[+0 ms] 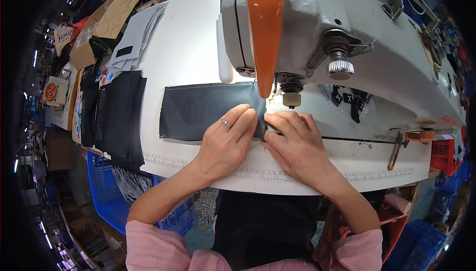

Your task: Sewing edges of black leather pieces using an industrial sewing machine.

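Observation:
A dark grey, roughly rectangular fabric panel (191, 112) lies flat on the white table of a sewing machine (292, 18), its right edge close to the needle area. A pale stitch line runs along its top edge. My left hand (229, 137), with a ring on one finger, is closed in a pinch on the panel near that right edge. Just across the edge, my right hand (297, 139) has its fingers bent and its thumb and forefinger at the fabric. The fingertips of both hands are partly hidden. An orange guard (267, 28) hangs in front of the needle.
Stacked black fabric pieces (121, 112) and grey pieces (141, 33) lie at the left. Small black labels (352, 102) rest in plastic at the right. Thread snips (395, 151) lie near the right edge. A printed ruler (258, 174) follows the front edge, above a blue crate (106, 196).

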### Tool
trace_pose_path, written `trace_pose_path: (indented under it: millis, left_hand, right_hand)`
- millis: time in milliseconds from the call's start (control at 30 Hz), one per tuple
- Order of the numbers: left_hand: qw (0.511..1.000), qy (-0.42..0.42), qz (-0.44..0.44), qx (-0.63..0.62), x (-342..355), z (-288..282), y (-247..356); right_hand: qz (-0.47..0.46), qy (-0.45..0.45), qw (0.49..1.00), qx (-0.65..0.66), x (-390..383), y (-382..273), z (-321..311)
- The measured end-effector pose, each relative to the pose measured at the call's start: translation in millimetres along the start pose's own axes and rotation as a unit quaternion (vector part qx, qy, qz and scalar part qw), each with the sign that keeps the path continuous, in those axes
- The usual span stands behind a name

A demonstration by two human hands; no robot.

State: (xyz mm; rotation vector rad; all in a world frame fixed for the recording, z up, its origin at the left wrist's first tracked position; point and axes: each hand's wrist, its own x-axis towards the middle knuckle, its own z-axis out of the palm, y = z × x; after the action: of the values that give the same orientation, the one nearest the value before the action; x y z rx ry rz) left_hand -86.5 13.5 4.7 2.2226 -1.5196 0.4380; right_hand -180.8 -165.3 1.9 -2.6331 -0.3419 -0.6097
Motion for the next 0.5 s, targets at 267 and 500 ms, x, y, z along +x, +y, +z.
trace_pose_path:
  millis: [267, 500]
  left_hand:
    - [0.994, -0.094, 0.021, -0.054, -2, -14, -9]
    - [0.993, -0.086, 0.036, -0.076, -9, -18, -11]
  right_hand:
    - [0.000, -0.019, 1.000, 0.006, -2, 0, -5]
    - [0.028, 0.013, 0.997, 0.074, -5, 5, -7]
